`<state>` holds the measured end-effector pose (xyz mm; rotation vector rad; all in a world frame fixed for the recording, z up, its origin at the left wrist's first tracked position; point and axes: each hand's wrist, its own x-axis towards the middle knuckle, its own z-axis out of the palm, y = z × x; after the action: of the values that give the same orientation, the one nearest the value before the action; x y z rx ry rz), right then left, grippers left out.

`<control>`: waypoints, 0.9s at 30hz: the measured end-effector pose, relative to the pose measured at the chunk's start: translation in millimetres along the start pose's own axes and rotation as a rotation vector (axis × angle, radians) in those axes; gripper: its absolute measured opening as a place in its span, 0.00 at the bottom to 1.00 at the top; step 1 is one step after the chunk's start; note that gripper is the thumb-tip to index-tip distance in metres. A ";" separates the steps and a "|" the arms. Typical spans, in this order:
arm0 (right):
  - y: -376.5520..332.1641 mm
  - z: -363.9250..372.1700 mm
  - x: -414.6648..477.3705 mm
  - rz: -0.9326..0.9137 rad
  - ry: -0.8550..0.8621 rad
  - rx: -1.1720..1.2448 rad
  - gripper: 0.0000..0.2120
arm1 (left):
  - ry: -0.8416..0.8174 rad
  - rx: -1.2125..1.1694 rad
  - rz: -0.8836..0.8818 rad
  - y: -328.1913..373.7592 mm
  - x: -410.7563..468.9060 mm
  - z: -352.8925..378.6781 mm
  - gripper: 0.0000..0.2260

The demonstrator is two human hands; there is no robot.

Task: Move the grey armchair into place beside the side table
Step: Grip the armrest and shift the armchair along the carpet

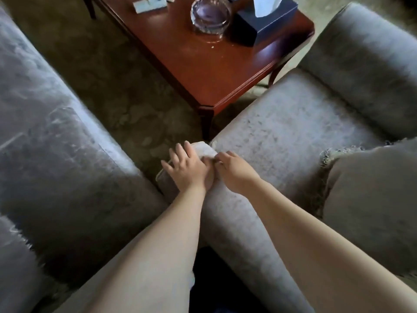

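Note:
The grey armchair (pixel 293 123) fills the right half of the view, its seat cushion facing up and its near armrest running toward me. My left hand (pixel 187 168) lies flat on the front end of that armrest with fingers spread. My right hand (pixel 234 170) grips the same armrest from the seat side, fingers curled over its top. The reddish wooden side table (pixel 216 71) stands just beyond the chair's front corner, one leg close to the armrest tip.
A second grey upholstered seat (pixel 56 143) fills the left side, a narrow strip of patterned carpet (pixel 117 86) between it and the table. A glass ashtray (pixel 211 13), a dark tissue box (pixel 268 21) and small packets sit on the table. A fringed cushion (pixel 372 199) rests on the armchair.

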<state>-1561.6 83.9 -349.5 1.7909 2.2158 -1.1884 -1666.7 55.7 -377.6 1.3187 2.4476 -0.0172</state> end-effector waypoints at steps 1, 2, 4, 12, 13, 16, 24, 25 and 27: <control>-3.5 6.6 14.5 -0.051 0.023 0.032 0.16 | 0.049 -0.065 -0.068 0.5 6.6 3.3 0.23; -8.0 11.9 28.0 -0.078 0.046 0.084 0.15 | 0.083 -0.112 -0.121 1.1 12.6 5.6 0.20; -13.6 18.4 54.8 -0.123 0.050 0.165 0.15 | 0.093 -0.129 -0.159 3.2 26.8 8.9 0.18; 2.7 37.8 116.9 -0.282 -0.119 0.045 0.17 | 0.208 -0.025 -0.100 4.9 61.3 19.8 0.21; 1.3 39.9 115.8 -0.283 -0.124 0.014 0.16 | 0.220 -0.017 -0.074 1.9 58.8 19.5 0.20; -3.4 41.3 108.9 -0.207 -0.091 0.068 0.11 | 0.277 -0.021 -0.009 -4.8 51.3 21.2 0.20; 7.3 73.9 82.0 -0.435 -0.026 -0.140 0.16 | 0.298 -0.090 0.057 -34.6 11.0 34.0 0.19; 8.2 75.9 85.1 -0.456 -0.007 -0.154 0.16 | 0.283 -0.096 0.036 -33.6 13.4 33.6 0.18; 8.4 74.7 88.1 -0.484 -0.002 -0.167 0.15 | 0.254 -0.090 0.008 -29.3 18.9 31.6 0.17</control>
<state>-1613.6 111.9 -449.1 1.2282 2.7458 -1.0166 -1690.3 48.8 -417.7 1.3633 2.6158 0.2756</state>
